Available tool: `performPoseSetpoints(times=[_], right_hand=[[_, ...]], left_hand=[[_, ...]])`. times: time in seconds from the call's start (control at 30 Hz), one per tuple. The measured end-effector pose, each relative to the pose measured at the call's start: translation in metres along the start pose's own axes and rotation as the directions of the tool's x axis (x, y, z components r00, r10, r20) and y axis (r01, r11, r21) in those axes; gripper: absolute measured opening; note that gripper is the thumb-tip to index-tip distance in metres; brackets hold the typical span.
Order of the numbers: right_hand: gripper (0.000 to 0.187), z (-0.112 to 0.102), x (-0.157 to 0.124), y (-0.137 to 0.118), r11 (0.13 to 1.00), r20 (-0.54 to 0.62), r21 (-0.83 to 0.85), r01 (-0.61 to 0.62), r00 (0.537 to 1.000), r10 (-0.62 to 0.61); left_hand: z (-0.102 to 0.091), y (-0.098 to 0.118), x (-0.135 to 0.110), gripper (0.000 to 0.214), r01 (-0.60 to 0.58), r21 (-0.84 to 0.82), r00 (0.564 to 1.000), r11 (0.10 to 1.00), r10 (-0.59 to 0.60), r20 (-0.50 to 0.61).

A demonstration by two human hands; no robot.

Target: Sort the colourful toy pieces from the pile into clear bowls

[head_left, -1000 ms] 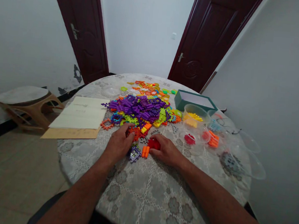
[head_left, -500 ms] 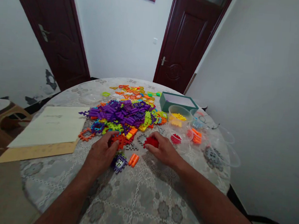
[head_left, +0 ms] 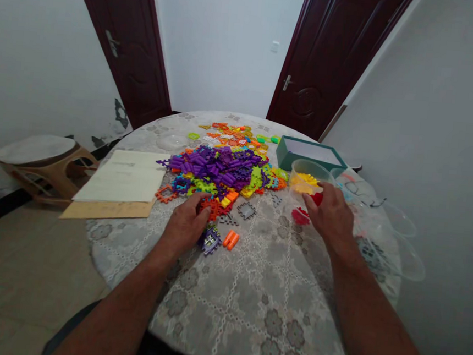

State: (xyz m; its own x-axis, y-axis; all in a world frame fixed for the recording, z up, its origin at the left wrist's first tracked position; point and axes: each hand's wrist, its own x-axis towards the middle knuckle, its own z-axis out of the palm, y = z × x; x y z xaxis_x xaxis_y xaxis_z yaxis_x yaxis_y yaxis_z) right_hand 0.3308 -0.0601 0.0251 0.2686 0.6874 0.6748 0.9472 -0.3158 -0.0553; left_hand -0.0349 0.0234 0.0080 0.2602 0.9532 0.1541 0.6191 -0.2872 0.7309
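My left hand (head_left: pixel 185 226) rests at the near edge of the plastic pieces, its fingertips on an orange-red interlocking piece (head_left: pixel 211 208). A purple and silver assembled piece (head_left: pixel 210 241) lies just below those fingers, and two short orange pegs (head_left: pixel 231 239) sit to its right. My right hand (head_left: pixel 329 214) is over the clear plastic bowls, with a red plastic piece (head_left: pixel 316 198) at its fingertips. Its grip on that piece is partly hidden. Red pieces (head_left: pixel 300 217) lie just left of the hand.
A heap of purple, green and orange pieces (head_left: pixel 218 167) covers the far middle of the round lace-patterned table (head_left: pixel 248 322). Nearby are a clear bowl of yellow pieces (head_left: pixel 305 178), a teal box (head_left: pixel 308 153) and papers on an envelope (head_left: pixel 123 177).
My right hand has moved right and forward from beside the orange pegs to the clear bowls, carrying the red piece. My left hand has stayed near the same pieces.
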Motion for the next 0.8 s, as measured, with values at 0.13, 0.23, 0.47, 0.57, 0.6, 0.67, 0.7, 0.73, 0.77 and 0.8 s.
performPoseSetpoints(times=[0.13,0.23,0.47,0.57,0.6,0.67,0.7,0.73,0.77,0.8], right_hand=[[0.037,0.001,-0.001,-0.001,0.998,-0.032,0.045,0.052,0.998,-0.051],[0.028,0.0,0.0,-0.002,0.992,-0.039,0.108,0.062,0.998,-0.058],[0.022,-0.006,-0.001,-0.018,0.956,-0.054,0.264,0.124,0.992,-0.114],[0.022,-0.013,-0.019,-0.051,0.84,0.003,0.47,0.273,0.951,-0.311],[0.022,-0.015,-0.027,-0.065,0.77,0.046,0.55,0.323,0.909,-0.414],[0.026,-0.016,-0.045,-0.092,0.628,0.127,0.677,0.384,0.779,-0.614],[0.029,-0.016,-0.053,-0.104,0.577,0.162,0.714,0.397,0.708,-0.688],[0.031,-0.016,-0.059,-0.114,0.546,0.194,0.733,0.407,0.643,-0.741],[0.032,-0.015,-0.064,-0.122,0.531,0.225,0.739,0.415,0.591,-0.775],[0.032,-0.014,-0.067,-0.128,0.533,0.256,0.735,0.42,0.556,-0.791]], left_hand=[[0.001,-0.001,0.0,0.046,0.003,-0.012,1.0,1.0,-0.003,-0.012],[0.0,-0.001,-0.001,0.045,0.0,-0.021,1.0,1.0,-0.001,-0.013],[0.0,-0.003,-0.002,0.043,-0.001,-0.041,1.0,0.999,0.001,-0.009],[-0.001,-0.002,-0.001,0.042,-0.018,-0.049,1.0,0.999,0.017,-0.011],[-0.001,-0.002,-0.001,0.042,-0.026,-0.045,1.0,0.999,0.025,-0.019],[-0.001,0.0,-0.002,0.041,-0.041,-0.034,0.999,0.999,0.04,-0.036],[-0.001,0.0,-0.002,0.041,-0.044,-0.029,0.998,0.999,0.043,-0.041],[-0.001,0.001,-0.003,0.042,-0.044,-0.025,0.998,0.999,0.043,-0.037],[-0.001,0.001,-0.003,0.042,-0.042,-0.023,0.999,0.999,0.041,-0.03],[-0.001,0.001,-0.003,0.043,-0.037,-0.022,0.999,0.999,0.037,-0.021]])
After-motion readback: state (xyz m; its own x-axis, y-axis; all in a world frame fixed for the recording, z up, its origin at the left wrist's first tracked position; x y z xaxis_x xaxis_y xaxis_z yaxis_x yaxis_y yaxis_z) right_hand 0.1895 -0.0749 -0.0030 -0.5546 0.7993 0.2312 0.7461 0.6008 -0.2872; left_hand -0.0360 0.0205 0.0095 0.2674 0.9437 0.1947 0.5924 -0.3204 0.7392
